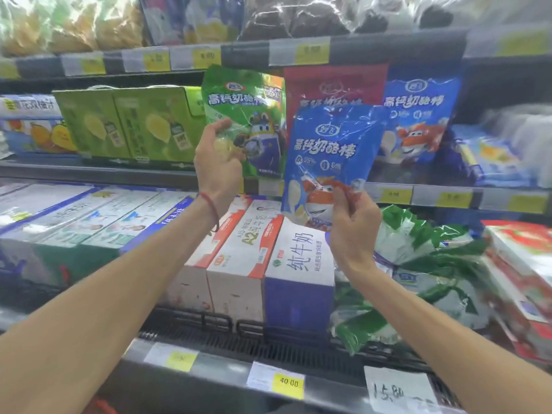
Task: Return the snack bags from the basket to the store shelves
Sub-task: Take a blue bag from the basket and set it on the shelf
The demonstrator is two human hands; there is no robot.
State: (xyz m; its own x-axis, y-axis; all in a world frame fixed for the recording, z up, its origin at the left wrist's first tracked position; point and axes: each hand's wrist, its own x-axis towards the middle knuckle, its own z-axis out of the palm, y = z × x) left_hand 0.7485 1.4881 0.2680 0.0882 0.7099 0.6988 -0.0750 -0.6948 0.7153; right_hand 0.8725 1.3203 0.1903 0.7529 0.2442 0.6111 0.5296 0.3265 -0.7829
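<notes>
Head view: my left hand [219, 165] curls round the lower left edge of the green snack bag [239, 100], upright above it. My right hand [354, 234] pinches the bottom corner of the blue snack bag [328, 144]; the bag stands above that hand, before a red bag [331, 85] on the shelf [104, 171]
</notes>
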